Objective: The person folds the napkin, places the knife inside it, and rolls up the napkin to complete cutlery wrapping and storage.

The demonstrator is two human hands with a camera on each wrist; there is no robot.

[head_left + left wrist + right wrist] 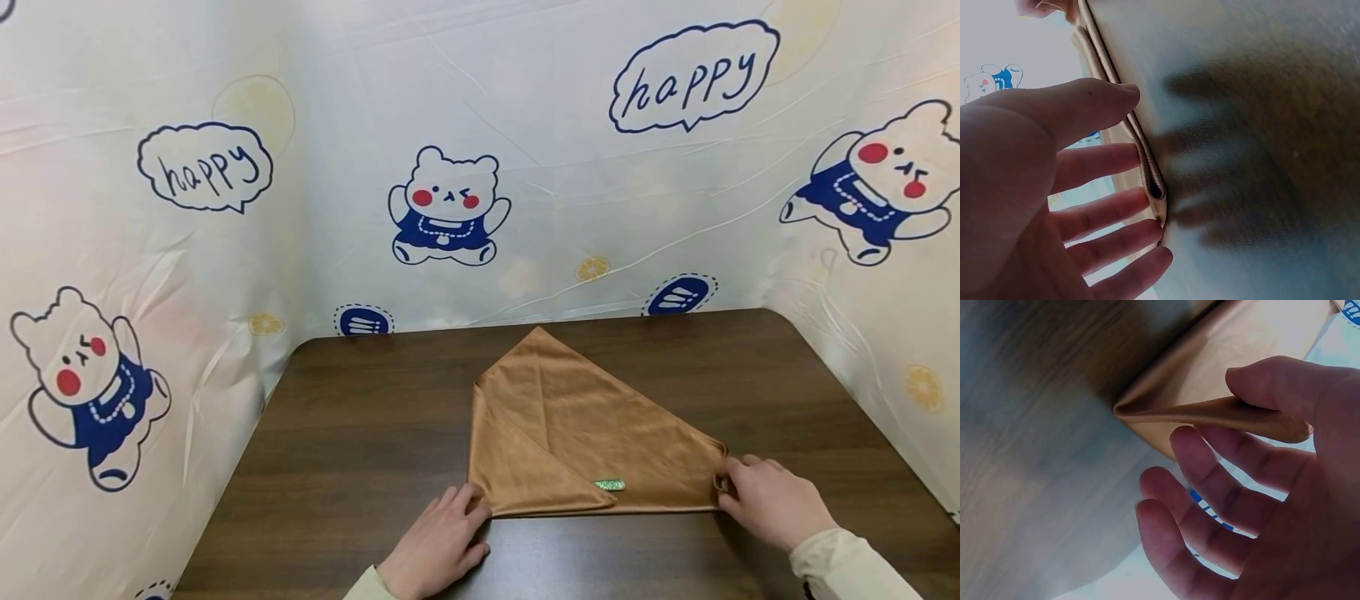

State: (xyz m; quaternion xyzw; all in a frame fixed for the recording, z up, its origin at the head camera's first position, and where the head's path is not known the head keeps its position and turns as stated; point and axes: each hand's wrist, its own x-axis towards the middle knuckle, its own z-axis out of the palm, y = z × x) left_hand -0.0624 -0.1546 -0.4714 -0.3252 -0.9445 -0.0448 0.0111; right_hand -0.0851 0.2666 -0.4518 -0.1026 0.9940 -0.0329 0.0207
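Observation:
A glossy brown cloth (592, 417) lies folded on the dark wooden table, with a pointed corner at the far side. Its left flap is folded over toward the middle and ends near a small green label (610, 484). At the cloth's near left corner is my left hand (442, 533). In the left wrist view, its fairly straight fingers (1110, 206) touch the layered edge. My right hand (776, 498) pinches the cloth's right end between thumb and index finger. The right wrist view shows that raised fold (1210, 412), the other fingers loosely bent below it.
The dark brown wooden table (360, 433) has rounded far corners. A pale curtain (555, 225) printed with bears and "happy" bubbles hangs behind it and along both sides. Bare wood shows left and right of the cloth.

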